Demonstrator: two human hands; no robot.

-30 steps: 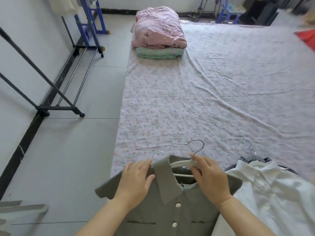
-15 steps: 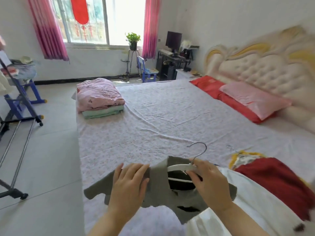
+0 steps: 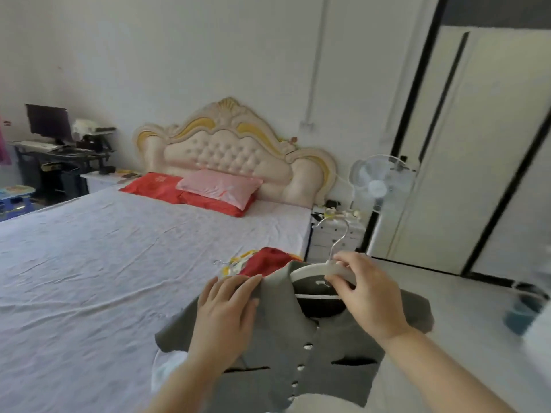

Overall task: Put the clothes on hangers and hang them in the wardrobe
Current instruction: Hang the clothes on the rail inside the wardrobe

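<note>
While the grey shirt [image 3: 283, 353] is held up near the corner of the bed [image 3: 104, 248], its white hanger [image 3: 302, 270] is pinched under the hook by the curled fingers of the right hand [image 3: 369, 296]. The left hand [image 3: 223, 317] is laid with straight fingers on the shirt's shoulder. The wardrobe [image 3: 492, 144] is seen behind, apart.

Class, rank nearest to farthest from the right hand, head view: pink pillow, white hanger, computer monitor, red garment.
1. white hanger, pinched in the right hand
2. red garment, on bed, left
3. pink pillow, at headboard
4. computer monitor, far left
</note>
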